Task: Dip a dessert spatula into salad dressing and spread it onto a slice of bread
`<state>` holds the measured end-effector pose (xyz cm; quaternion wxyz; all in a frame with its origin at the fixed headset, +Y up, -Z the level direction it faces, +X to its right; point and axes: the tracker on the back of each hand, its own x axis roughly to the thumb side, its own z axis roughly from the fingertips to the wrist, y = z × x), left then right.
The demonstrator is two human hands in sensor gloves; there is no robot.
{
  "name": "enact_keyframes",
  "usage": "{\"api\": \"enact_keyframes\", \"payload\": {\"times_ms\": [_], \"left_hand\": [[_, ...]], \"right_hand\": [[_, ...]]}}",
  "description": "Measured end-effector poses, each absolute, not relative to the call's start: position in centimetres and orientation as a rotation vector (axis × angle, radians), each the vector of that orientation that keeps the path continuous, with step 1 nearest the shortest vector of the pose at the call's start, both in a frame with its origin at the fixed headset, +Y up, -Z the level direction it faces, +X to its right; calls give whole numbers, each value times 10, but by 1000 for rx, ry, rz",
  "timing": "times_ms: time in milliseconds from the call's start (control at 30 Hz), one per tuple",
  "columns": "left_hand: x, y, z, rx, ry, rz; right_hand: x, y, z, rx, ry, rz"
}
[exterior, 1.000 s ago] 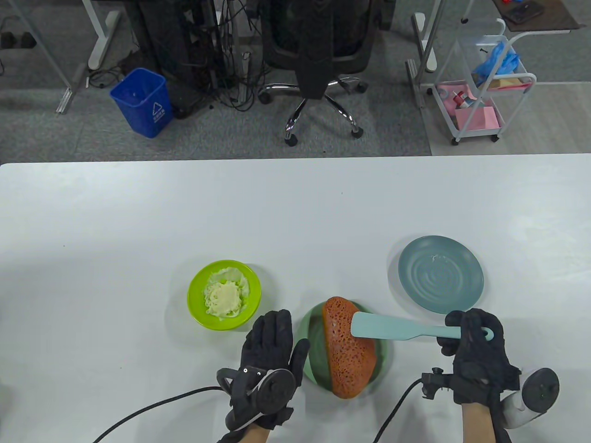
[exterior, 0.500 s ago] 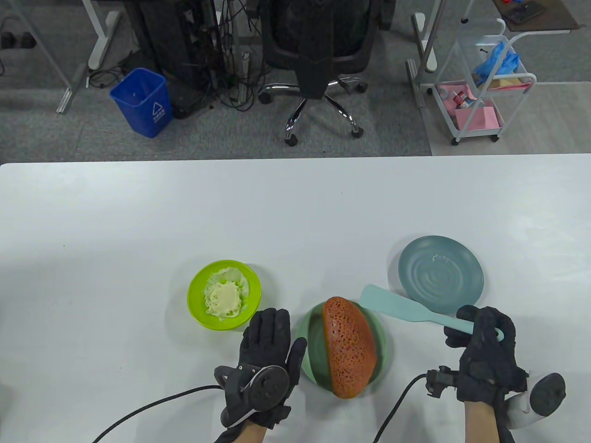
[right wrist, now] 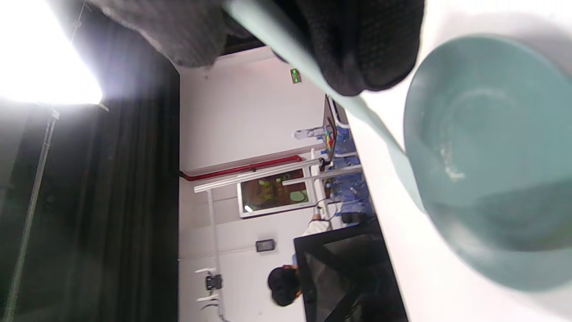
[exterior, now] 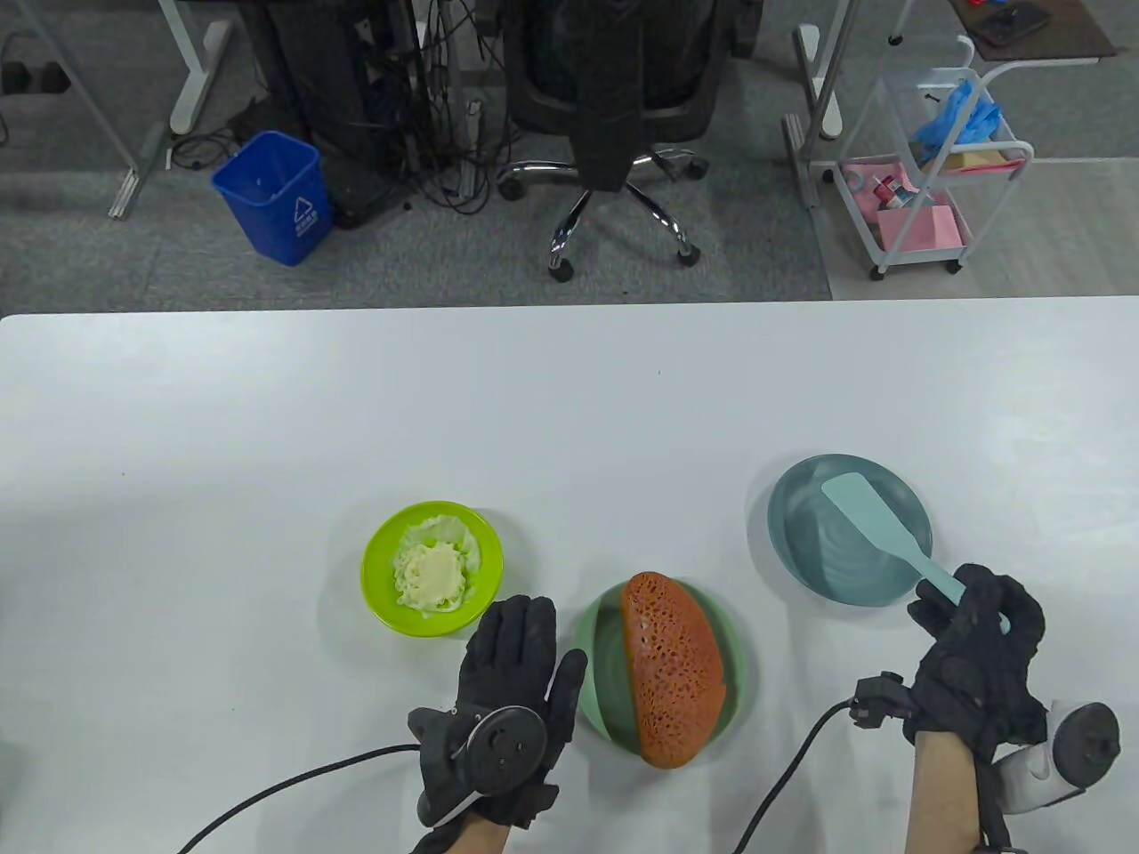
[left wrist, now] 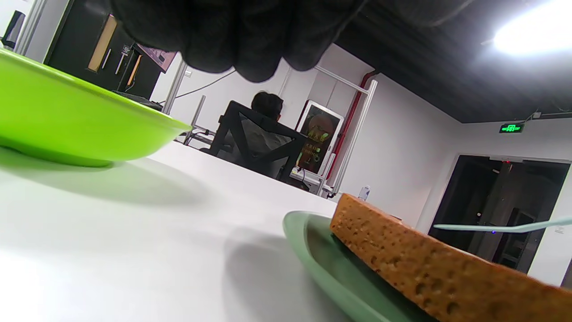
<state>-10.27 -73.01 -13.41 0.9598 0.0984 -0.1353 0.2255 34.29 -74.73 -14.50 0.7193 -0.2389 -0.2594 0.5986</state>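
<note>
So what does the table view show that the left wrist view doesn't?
Only the table view shows the right hand gripping the spatula over the blue plate, and the dressing in the lime bowl. Only the left wrist view shows the bread's thick side edge. Both show bowl, bread, green plate and the left hand.

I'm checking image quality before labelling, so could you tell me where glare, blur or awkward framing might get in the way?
Table view: even light, soft shadows, all sharp; spatula clear over the blue plate. Left wrist view: ceiling-lamp glare top right; the left hand is a dark blur; bread slice fairly sharp. Right wrist view: turned sideways, strong glare top left, right hand blurred.
</note>
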Motion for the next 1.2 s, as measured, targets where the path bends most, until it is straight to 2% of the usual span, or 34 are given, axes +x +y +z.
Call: {"api": "enact_keyframes", "payload": {"times_ms": [600,933,1200], "left_hand": [[-101,-730,-130,208,-288,468],[-99,-730,-130,204,-288,456],[-99,-729,-129,209,-289,458]], "right_hand": [[332,-752,-154,-594,-511,1616],[309,-728,-161,-573,-205,2264],[284,-739,-164,-621,-51,2603]]}}
